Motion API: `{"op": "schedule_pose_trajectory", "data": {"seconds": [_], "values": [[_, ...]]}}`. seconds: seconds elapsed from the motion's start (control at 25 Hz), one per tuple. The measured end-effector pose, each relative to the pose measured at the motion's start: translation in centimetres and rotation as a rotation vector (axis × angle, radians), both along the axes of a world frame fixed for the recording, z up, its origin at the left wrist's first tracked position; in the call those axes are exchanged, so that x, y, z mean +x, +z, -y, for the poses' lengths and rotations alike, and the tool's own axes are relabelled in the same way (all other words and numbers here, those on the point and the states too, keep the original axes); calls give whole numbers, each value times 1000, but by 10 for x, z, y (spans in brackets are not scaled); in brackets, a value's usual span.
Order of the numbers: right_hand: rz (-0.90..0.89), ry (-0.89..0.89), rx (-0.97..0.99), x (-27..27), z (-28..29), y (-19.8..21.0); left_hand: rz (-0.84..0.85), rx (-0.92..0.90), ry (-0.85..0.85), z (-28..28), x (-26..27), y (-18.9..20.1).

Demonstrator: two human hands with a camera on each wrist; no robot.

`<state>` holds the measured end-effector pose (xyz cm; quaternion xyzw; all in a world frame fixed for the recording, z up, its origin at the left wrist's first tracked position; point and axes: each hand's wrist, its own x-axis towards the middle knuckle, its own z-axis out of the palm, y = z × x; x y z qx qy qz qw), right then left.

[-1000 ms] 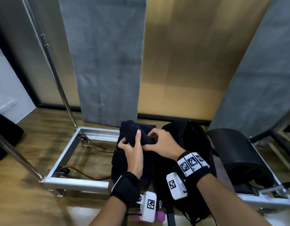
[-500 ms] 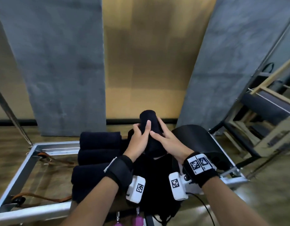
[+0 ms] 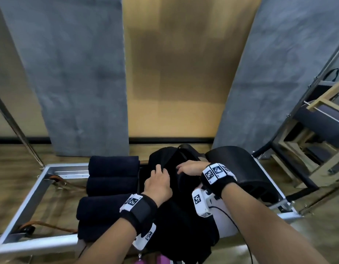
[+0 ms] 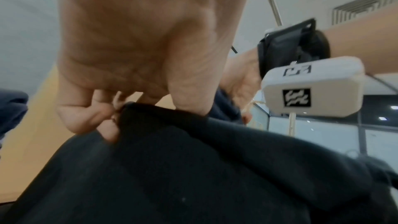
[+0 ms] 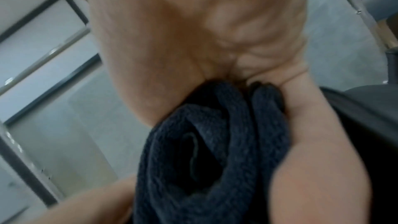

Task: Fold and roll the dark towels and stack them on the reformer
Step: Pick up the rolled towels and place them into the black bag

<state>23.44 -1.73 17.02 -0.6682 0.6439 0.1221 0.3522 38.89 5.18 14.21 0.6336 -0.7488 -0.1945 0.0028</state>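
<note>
Head view: both hands work at a black bag [image 3: 183, 221] that sits on the reformer [image 3: 41, 180], between a stack of rolled dark towels [image 3: 112, 180] on its left and a black padded arc [image 3: 239, 168] on its right. Left hand [image 3: 158, 184] grips the bag's fabric at the opening; left wrist view shows the fingers [image 4: 86, 111] curled and pinching a fold of the black cloth [image 4: 193, 159]. Right hand [image 3: 191, 167] is lowered into the bag's opening; right wrist view shows its fingers [image 5: 301, 134] wrapped round a rolled dark towel [image 5: 204, 159], spiral end facing the camera. Four rolls visible in the stack, lying side by side and across the silver frame, each touching the next. Wooden floor [image 3: 12, 164] below; grey panels [image 3: 69, 73] behind. Image slightly motion-blurred.
</note>
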Motion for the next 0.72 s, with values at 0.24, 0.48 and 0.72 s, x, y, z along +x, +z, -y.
{"op": "schedule_pose_trajectory", "data": {"seconds": [0.24,0.48,0.72], "values": [[-58,155,-121,32,27,-55,-136,118,-12,2,17,-4],[-13,174,-58,42,17,-119,-259,87,102,4,32,-14],[3,180,-84,38,12,-125,-259,66,131,1,26,-22]]}}
